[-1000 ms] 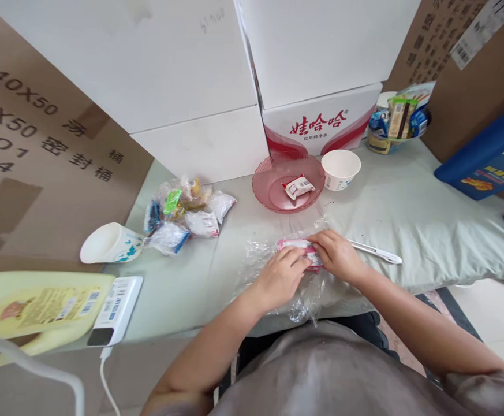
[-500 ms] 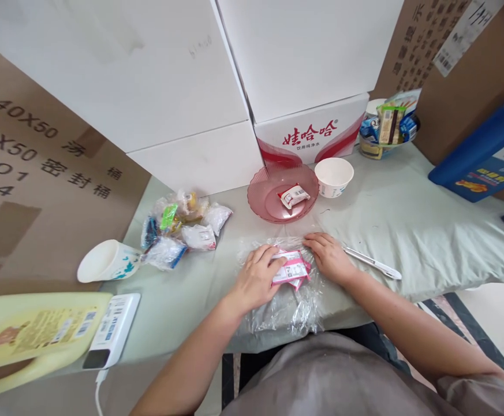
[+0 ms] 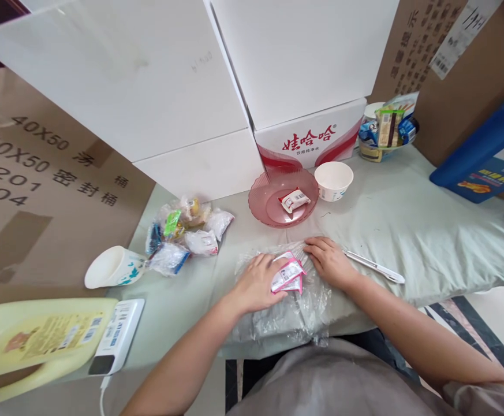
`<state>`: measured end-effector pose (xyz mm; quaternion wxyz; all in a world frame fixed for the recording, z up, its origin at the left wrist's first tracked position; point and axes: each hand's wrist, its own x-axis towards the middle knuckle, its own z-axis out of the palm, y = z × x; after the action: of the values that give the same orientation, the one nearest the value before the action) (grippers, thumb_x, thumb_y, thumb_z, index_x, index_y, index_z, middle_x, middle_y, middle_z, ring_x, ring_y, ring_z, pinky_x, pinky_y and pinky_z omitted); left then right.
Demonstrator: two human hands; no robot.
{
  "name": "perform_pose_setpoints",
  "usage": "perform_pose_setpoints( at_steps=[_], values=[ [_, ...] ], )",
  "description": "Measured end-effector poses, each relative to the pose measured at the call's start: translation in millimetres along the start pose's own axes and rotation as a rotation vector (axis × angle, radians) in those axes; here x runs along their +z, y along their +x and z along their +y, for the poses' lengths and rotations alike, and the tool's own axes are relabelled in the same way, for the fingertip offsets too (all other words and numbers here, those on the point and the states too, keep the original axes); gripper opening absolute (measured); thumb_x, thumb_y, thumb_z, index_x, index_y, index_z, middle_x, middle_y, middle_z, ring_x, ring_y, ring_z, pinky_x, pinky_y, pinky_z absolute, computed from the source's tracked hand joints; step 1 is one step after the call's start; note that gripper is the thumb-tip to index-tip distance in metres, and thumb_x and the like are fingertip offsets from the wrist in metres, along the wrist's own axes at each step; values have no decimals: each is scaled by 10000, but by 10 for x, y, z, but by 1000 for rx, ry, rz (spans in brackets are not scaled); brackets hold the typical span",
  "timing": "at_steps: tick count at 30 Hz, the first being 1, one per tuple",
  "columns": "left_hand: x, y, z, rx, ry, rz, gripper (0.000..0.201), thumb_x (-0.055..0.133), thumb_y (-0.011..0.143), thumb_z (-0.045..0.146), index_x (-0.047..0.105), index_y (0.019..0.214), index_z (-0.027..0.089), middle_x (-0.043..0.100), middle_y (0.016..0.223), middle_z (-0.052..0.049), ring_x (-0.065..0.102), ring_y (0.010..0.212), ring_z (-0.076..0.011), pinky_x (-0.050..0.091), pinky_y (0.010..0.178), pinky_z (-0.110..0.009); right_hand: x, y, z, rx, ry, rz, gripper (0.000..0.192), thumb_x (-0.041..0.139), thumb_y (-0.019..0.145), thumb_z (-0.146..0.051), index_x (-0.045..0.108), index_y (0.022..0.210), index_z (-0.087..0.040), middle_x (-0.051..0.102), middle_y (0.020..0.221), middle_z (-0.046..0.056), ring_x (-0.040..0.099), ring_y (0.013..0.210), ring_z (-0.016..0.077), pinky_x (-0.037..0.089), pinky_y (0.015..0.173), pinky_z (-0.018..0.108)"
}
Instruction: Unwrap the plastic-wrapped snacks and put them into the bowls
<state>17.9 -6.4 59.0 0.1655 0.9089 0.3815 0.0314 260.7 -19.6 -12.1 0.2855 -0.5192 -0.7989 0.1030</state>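
My left hand [image 3: 258, 283] holds a small pink-and-white snack packet [image 3: 287, 275] by its left end, lifted a little over a clear plastic bag [image 3: 277, 312] spread on the table's front edge. My right hand [image 3: 330, 261] rests flat on the bag just right of the packet, fingers pointing left, holding nothing. A pink glass dish [image 3: 283, 199] behind my hands holds one red-and-white wrapped snack [image 3: 294, 200]. A white paper bowl [image 3: 333, 180] stands right of the dish.
A pile of wrapped snacks [image 3: 186, 231] and a tipped white cup [image 3: 114, 268] lie at left. A white pen [image 3: 375, 267] lies right of my hand. White boxes [image 3: 217, 86] stand behind, a snack-filled bowl [image 3: 385, 134] far right, a yellow jug [image 3: 35, 338] and power strip [image 3: 115, 338] near left.
My two hands, first together on the packet, came apart. The left hand now lifts the packet alone, and the right hand lies on the bag beside it.
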Motion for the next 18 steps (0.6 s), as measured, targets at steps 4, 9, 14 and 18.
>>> perform_pose_setpoints(
  at_steps=[4, 9, 14, 18],
  values=[
    [-255, -68, -175, -95, -316, 55, 691, 739, 721, 364, 453, 1335, 225, 589, 1269, -116, 588, 1132, -275, 484, 969, -421, 9, -8, 2, 11, -5, -25, 263, 476, 932, -166, 669, 1108, -187, 644, 1229, 105, 558, 1148, 255, 476, 994, 466],
    [-737, 86, -403, -122, -359, 267, 706, 634, 790, 504, 388, 1395, 236, 591, 1248, -109, 620, 1043, -256, 505, 882, -379, 12, -12, -4, 20, -13, -36, 266, 485, 922, -160, 665, 1117, -187, 638, 1236, 107, 542, 1168, 265, 474, 982, 465],
    [-1159, 748, -412, -131, 313, 173, 654, 676, 737, 465, 531, 1349, 287, 575, 1232, -100, 528, 1165, -315, 321, 1061, -488, 15, -12, -1, 25, -4, -29, 267, 482, 920, -167, 663, 1116, -185, 639, 1234, 104, 538, 1157, 268, 471, 977, 475],
    [-1078, 1345, -493, -153, 375, -137, 641, 756, 635, 543, 649, 1206, 271, 678, 1017, -76, 612, 987, -286, 406, 952, -422, 11, -10, 3, 22, 5, -19, 260, 484, 916, -160, 664, 1103, -181, 644, 1221, 103, 541, 1151, 264, 470, 978, 470]
  ],
)
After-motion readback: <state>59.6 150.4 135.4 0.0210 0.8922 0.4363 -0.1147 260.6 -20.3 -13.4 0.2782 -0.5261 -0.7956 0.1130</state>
